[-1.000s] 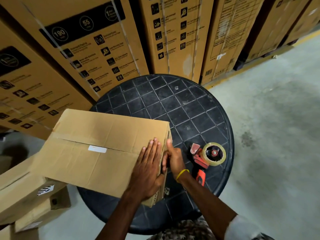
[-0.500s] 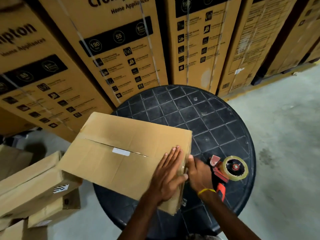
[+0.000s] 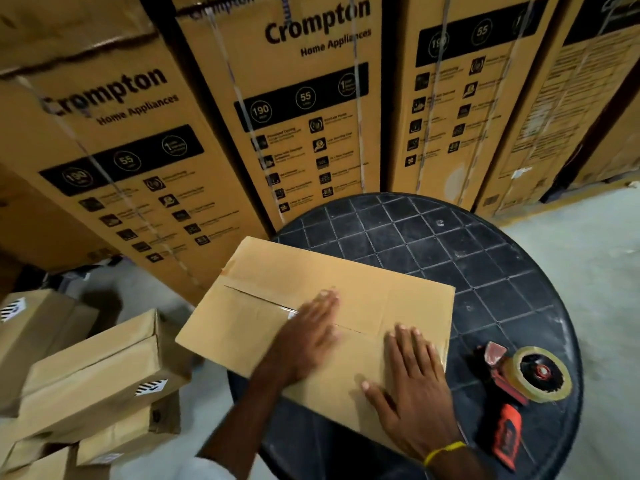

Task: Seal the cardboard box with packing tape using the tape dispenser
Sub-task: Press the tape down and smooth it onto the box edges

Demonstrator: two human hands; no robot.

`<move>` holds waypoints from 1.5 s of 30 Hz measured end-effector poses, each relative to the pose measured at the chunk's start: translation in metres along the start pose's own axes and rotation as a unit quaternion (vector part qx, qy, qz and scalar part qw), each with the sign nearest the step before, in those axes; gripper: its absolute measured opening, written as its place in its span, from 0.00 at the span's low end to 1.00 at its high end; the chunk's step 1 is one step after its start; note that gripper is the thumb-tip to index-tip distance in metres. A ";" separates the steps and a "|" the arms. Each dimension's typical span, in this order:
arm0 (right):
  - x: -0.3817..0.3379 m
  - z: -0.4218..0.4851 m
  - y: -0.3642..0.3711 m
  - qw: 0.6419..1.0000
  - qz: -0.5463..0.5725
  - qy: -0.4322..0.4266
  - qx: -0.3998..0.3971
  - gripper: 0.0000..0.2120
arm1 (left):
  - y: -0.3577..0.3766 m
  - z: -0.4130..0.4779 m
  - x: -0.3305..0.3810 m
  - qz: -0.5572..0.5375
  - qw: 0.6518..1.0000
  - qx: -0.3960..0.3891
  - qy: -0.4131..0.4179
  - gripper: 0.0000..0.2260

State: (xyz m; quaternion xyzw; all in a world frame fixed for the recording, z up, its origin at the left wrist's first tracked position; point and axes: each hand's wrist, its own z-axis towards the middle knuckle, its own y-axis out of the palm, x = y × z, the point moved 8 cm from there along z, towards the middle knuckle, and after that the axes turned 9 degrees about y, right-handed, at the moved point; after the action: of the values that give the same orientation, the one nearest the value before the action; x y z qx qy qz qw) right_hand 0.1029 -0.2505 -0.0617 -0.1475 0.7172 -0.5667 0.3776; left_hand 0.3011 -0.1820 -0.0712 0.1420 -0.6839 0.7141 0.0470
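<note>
The cardboard box (image 3: 311,306) lies flat on the left part of the round black counter (image 3: 450,244), its left end overhanging the rim above the floor. One second ago both hands worked at the box's right end, the left flat on top near that corner and the right down against the end face beside it; now both rest palm-down on the top panel, so the end appears finished and attention has moved to the top seam. The left hand (image 3: 304,341), blurred with motion, lies over the middle of the seam with its fingers (image 3: 325,303) spread and released, gripping nothing. A glossy strip beside this hand suggests tape is already on the seam, though its extent cannot be told; the seam to the left of the hand looks bare. The right hand (image 3: 412,386), with a yellow band at the wrist, presses flat near the box's right end, fingers likewise released. The tape dispenser (image 3: 519,386), red-handled with a clear roll, lies unheld on the counter just right of the box; judged from this, smoothing is in hand and further taping would require picking it up. Legible writing: the tall cartons (image 3: 294,116) behind read "Crompton Home Appliances", with badges "190" and "55"; smaller print is unreadable. The small boxes (image 3: 90,368) at lower left carry striped labels only.
</note>
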 end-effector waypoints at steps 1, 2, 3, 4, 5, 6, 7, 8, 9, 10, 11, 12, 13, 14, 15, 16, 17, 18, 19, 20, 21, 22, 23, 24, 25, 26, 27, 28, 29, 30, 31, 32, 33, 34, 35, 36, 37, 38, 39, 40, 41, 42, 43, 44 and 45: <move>0.000 0.000 0.003 1.000 -0.023 0.007 -0.004 0.45 | -0.009 -0.011 -0.037 0.000 0.999 0.004 -0.050 0.28; 0.000 0.000 0.005 0.999 -0.037 0.011 -0.011 0.45 | -0.017 -0.021 -0.071 0.006 0.996 0.001 -0.090 0.29; 0.001 0.000 0.005 0.999 -0.044 0.013 -0.016 0.45 | -0.023 -0.030 -0.096 0.014 0.993 -0.004 -0.114 0.29; -0.001 0.001 0.006 0.999 -0.048 0.011 -0.018 0.44 | -0.028 -0.038 -0.112 0.018 0.992 -0.006 -0.123 0.29; -0.003 0.002 0.007 0.999 -0.051 0.008 -0.017 0.44 | -0.029 -0.042 -0.120 0.019 0.992 -0.007 -0.121 0.29; -0.007 0.004 0.008 0.998 -0.053 0.005 -0.014 0.44 | -0.029 -0.043 -0.122 0.016 0.993 -0.004 -0.121 0.29; -0.009 0.007 0.009 0.998 -0.055 0.003 -0.011 0.43 | -0.027 -0.044 -0.122 0.012 0.992 0.004 -0.129 0.30; -0.010 0.011 0.008 0.998 -0.056 0.001 -0.007 0.43 | -0.027 -0.044 -0.120 0.010 0.989 0.017 -0.144 0.30; -0.009 0.019 0.008 0.998 -0.060 -0.004 -0.002 0.42 | -0.028 -0.045 -0.119 0.007 0.986 0.032 -0.166 0.30; -0.007 0.029 0.006 0.997 -0.071 -0.016 0.000 0.42 | -0.029 -0.048 -0.117 0.003 0.981 0.044 -0.189 0.30; -0.004 0.042 0.004 0.995 -0.089 -0.034 -0.001 0.42 | -0.031 -0.052 -0.114 0.000 0.977 0.050 -0.207 0.30; 0.002 0.058 0.000 0.993 -0.111 -0.051 -0.001 0.41 | -0.033 -0.057 -0.108 -0.001 0.974 0.053 -0.220 0.29; 0.009 0.078 -0.007 0.990 -0.131 -0.062 0.001 0.40 | -0.035 -0.062 -0.100 0.002 0.972 0.056 -0.227 0.29; 0.018 0.101 -0.015 0.987 -0.150 -0.063 0.002 0.40 | -0.036 -0.067 -0.087 0.003 0.972 0.060 -0.228 0.30; 0.027 0.127 -0.023 0.984 -0.170 -0.054 -0.003 0.39 | -0.036 -0.071 -0.070 -0.001 0.973 0.062 -0.222 0.30; 0.037 0.153 -0.030 0.981 -0.189 -0.038 -0.015 0.40 | -0.033 -0.073 -0.050 -0.013 0.976 0.062 -0.208 0.32; 0.044 0.179 -0.035 0.978 -0.204 -0.019 -0.029 0.40 | -0.028 -0.074 -0.028 -0.029 0.980 0.057 -0.187 0.33; 0.048 0.203 -0.038 0.976 -0.213 -0.003 -0.042 0.41 | -0.020 -0.075 -0.008 -0.044 0.984 0.046 -0.164 0.33; 0.047 0.223 -0.040 0.975 -0.216 0.006 -0.053 0.42 | -0.012 -0.076 0.009 -0.052 0.987 0.034 -0.150 0.34; 0.043 0.238 -0.040 0.975 -0.212 0.013 -0.063 0.43 | -0.006 -0.078 0.020 -0.054 0.987 0.028 -0.147 0.34; 0.038 0.247 -0.039 0.976 -0.203 0.019 -0.075 0.44 | -0.001 -0.080 0.026 -0.055 0.987 0.032 -0.149 0.34; 0.031 0.251 -0.037 0.977 -0.192 0.024 -0.086 0.45 | 0.003 -0.082 0.028 -0.061 0.985 0.039 -0.155 0.34; 0.024 0.250 -0.036 0.979 -0.180 0.026 -0.095 0.46 | 0.007 -0.084 0.026 -0.073 0.983 0.047 -0.161 0.34; 0.015 0.243 -0.034 0.980 -0.169 0.024 -0.099 0.47 | 0.010 -0.085 0.024 -0.090 0.981 0.055 -0.163 0.34; 0.005 0.231 -0.032 0.982 -0.157 0.016 -0.101 0.48 | 0.013 -0.086 0.021 -0.108 0.979 0.063 -0.162 0.34; -0.007 0.214 -0.028 0.984 -0.141 0.002 -0.104 0.48 | 0.017 -0.086 0.017 -0.132 0.975 0.069 -0.163 0.33; -0.021 0.191 -0.021 0.986 -0.125 -0.019 -0.112 0.48 | 0.022 -0.087 0.011 -0.157 0.971 0.069 -0.167 0.30; -0.037 0.164 -0.010 0.985 -0.114 -0.051 -0.123 0.49 | 0.026 -0.085 0.003 -0.172 0.968 0.062 -0.172 0.27; -0.056 0.131 0.003 0.981 -0.108 -0.094 -0.132 0.51 | 0.030 -0.084 -0.003 -0.173 0.967 0.044 -0.184 0.23; -0.074 0.097 0.016 0.975 -0.107 -0.138 -0.138 0.53 | 0.034 -0.085 -0.010 -0.184 0.959 0.033 -0.211 0.21; -0.091 0.065 0.030 0.968 -0.108 -0.173 -0.146 0.56 | 0.035 -0.088 -0.015 -0.199 0.950 0.036 -0.239 0.21; -0.104 0.039 0.042 0.963 -0.107 -0.194 -0.156 0.60 | 0.035 -0.088 -0.017 -0.216 0.942 0.040 -0.254 0.23; -0.114 0.021 0.052 0.960 -0.106 -0.200 -0.167 0.63 | 0.035 -0.086 -0.013 -0.219 0.943 0.029 -0.247 0.24; -0.122 0.010 0.059 0.959 -0.108 -0.196 -0.173 0.67 | 0.029 -0.083 -0.005 -0.230 0.944 0.025 -0.235 0.25; -0.125 0.004 0.063 0.960 -0.114 -0.188 -0.170 0.69 | 0.020 -0.079 0.003 -0.251 0.939 0.035 -0.231 0.28; -0.127 0.002 0.063 0.961 -0.125 -0.182 -0.165 0.68 | 0.014 -0.078 0.006 -0.262 0.937 0.054 -0.223 0.29; -0.128 0.002 0.062 0.961 -0.137 -0.179 -0.161 0.66 | 0.010 -0.078 0.009 -0.261 0.940 0.054 -0.214 0.27; -0.129 0.004 0.061 0.960 -0.144 -0.179 -0.161 0.65 | 0.008 -0.076 0.013 -0.251 0.944 0.028 -0.211 0.23; -0.128 0.005 0.060 0.957 -0.150 -0.183 -0.167 0.65 | 0.009 -0.077 0.014 -0.254 0.942 0.009 -0.219 0.22; -0.127 0.007 0.060 0.953 -0.153 -0.190 -0.178 0.66 | 0.006 -0.076 0.015 -0.255 0.942 0.015 -0.217 0.22; -0.123 0.010 0.058 0.950 -0.155 -0.198 -0.188 0.66 | 0.002 -0.076 0.018 -0.261 0.940 0.023 -0.219 0.22; -0.116 0.013 0.055 0.946 -0.153 -0.208 -0.194 0.65 | 0.001 -0.075 0.020 -0.254 0.941 0.026 -0.221 0.22; -0.107 0.019 0.050 0.944 -0.150 -0.220 -0.196 0.63 | 0.001 -0.073 0.024 -0.236 0.946 0.025 -0.220 0.22; -0.093 0.025 0.041 0.941 -0.150 -0.234 -0.193 0.60 | 0.000 -0.069 0.031 -0.189 0.960 0.021 -0.205 0.23; -0.078 0.032 0.031 0.936 -0.156 -0.250 -0.191 0.58 | 0.002 -0.062 0.039 -0.139 0.973 0.016 -0.182 0.23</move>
State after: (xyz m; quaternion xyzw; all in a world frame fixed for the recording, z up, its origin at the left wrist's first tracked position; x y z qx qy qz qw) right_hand 0.1844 -0.2134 -0.0638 -0.4636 0.6624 -0.4160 0.4163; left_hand 0.2548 -0.1258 -0.0643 0.3647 -0.6427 0.6735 0.0182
